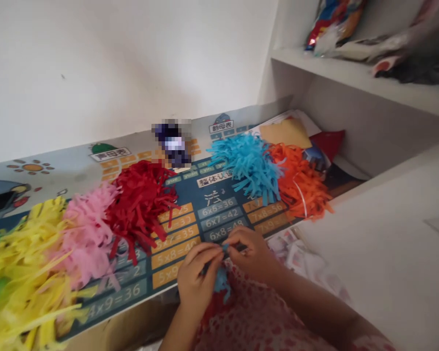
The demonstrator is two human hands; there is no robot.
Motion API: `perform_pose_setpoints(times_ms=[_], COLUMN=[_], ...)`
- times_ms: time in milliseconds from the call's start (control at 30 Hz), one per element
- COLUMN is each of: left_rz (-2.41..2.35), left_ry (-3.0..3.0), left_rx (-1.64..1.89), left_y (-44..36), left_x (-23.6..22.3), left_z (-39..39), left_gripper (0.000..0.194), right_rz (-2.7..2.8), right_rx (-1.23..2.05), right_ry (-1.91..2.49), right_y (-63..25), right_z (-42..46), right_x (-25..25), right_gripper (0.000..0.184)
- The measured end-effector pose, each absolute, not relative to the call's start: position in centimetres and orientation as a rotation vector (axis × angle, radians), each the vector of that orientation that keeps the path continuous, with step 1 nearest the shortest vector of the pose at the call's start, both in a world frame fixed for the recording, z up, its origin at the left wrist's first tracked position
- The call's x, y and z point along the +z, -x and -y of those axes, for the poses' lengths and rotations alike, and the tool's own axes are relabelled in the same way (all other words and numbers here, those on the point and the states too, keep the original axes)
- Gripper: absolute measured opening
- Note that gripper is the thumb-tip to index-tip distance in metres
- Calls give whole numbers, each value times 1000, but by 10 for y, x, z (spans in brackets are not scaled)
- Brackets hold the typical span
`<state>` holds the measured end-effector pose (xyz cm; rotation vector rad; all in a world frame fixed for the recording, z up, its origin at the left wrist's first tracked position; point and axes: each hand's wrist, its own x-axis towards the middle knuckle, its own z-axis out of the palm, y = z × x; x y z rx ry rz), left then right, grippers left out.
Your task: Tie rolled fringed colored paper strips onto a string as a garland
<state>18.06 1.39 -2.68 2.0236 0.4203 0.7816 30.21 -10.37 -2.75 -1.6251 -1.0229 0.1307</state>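
Just off the near edge of the printed desk mat [219, 207], left hand [199, 273] and right hand [250, 251] pinch blue paper strips [222, 282] at fingertips, the strips' long axis hanging down toward the patterned dress [249, 312], nearer the left hand

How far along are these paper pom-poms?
Done: the yellow, pink, red, blue and orange pom-poms look finished on the desk mat. In hand: the left hand and right hand pinch blue paper strips. Left: that bunch looks much thinner than the finished ones.
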Motion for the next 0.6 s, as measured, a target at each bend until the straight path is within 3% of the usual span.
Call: perform_pose_setpoints(times_ms=[300,367,467,533,600], left_rz=[-306,-311,-344,-374,-401], left_ry=[-2090,-2087,-2046,-2018,-1993], left_rx=[715,677,656,657,649], left_y=[-190,-189,-189,-188,-187], left_x=[-30,-30,-31,-33,-37], left_z=[-16,-19,-22,-24,-25], left_gripper=[4,4,6,8,11], right_rz=[1197,1252,628,338,155], right_rx=[160,122,-190,-324,-312], right_ry=[1720,1827,2228,2332,2412], right_y=[-316,-361,-464,-532,-582], right_z=[114,116,124,133,146], right_x=[-19,4,49,70,76], right_gripper=[13,16,13,34,40])
